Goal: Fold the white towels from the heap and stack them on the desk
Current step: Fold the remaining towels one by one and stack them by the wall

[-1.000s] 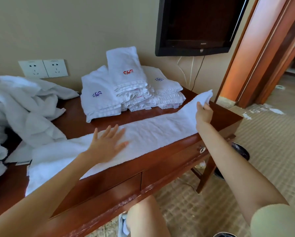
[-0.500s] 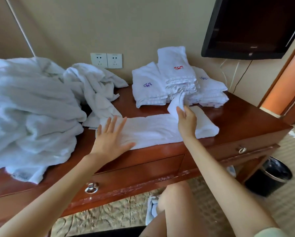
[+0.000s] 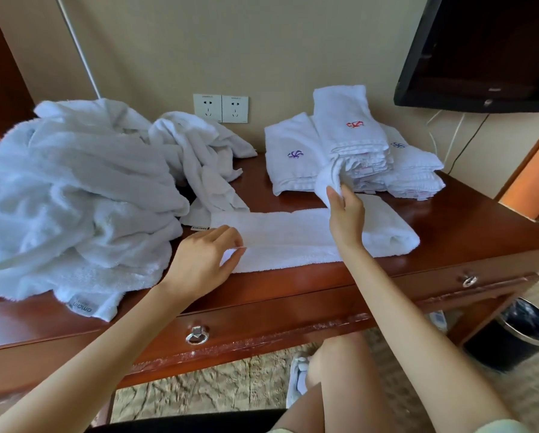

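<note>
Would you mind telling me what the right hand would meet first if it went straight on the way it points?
Probably the stack of folded towels, just beyond the right hand, which pinches the lifted end of the long towel; the gap's depth is unclear.
</note>
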`<act>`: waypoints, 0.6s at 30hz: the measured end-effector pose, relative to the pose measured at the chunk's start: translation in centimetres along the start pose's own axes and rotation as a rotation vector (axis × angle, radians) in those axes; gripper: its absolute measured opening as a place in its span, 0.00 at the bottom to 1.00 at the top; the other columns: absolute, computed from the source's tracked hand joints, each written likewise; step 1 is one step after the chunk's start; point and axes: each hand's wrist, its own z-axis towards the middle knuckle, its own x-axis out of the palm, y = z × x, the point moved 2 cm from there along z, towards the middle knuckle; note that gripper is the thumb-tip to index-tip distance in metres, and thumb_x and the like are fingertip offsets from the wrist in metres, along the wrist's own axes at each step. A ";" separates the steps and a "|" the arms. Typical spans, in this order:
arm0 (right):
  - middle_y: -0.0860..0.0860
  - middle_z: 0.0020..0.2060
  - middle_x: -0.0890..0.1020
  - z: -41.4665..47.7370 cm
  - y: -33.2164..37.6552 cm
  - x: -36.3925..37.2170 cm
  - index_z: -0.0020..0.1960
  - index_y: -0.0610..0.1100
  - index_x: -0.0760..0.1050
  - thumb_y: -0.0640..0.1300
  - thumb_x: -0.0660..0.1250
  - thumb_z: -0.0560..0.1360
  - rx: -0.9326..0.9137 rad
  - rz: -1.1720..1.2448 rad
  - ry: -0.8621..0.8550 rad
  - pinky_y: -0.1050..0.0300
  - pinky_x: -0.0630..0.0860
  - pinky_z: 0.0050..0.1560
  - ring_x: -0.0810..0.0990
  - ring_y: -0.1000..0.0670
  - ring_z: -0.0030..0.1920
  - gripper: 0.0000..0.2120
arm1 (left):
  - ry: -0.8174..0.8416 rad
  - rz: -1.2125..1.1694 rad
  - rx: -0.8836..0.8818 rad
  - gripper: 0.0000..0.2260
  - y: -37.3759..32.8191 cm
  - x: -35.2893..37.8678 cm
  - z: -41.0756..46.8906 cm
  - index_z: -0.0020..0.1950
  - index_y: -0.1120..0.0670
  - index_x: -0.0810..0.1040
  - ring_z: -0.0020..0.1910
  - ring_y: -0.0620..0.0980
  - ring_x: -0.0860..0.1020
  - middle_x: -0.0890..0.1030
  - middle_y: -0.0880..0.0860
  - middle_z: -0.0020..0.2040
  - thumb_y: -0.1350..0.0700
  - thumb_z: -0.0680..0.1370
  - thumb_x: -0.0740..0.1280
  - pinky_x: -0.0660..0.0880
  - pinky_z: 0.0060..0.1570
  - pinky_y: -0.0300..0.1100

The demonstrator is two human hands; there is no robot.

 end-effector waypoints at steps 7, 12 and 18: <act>0.66 0.30 0.75 -2.2 0.4 2.2 0.45 0.55 0.76 0.45 0.61 0.80 -0.078 -0.017 0.144 0.62 0.65 0.35 0.73 0.63 0.33 0.09 | 0.203 -0.398 -0.439 0.20 -0.3 0.0 0.6 0.52 0.47 0.79 0.48 0.40 0.78 0.81 0.42 0.50 0.34 0.76 0.58 0.72 0.47 0.36; 0.55 0.57 0.81 -5.1 -1.2 3.7 0.65 0.47 0.77 0.39 0.64 0.79 -0.352 -0.161 0.486 0.60 0.75 0.56 0.78 0.57 0.57 0.16 | 0.265 -1.321 -1.108 0.29 -0.6 0.8 4.8 0.63 0.51 0.71 0.55 0.54 0.81 0.80 0.54 0.58 0.34 0.70 0.66 0.79 0.50 0.47; 0.51 0.68 0.74 -5.2 -3.0 3.6 0.69 0.48 0.73 0.46 0.65 0.79 -0.573 -0.461 0.673 0.48 0.69 0.69 0.71 0.51 0.69 0.19 | 0.390 -0.983 -1.200 0.33 0.4 3.7 6.8 0.61 0.54 0.74 0.53 0.52 0.78 0.79 0.51 0.53 0.39 0.62 0.78 0.79 0.48 0.46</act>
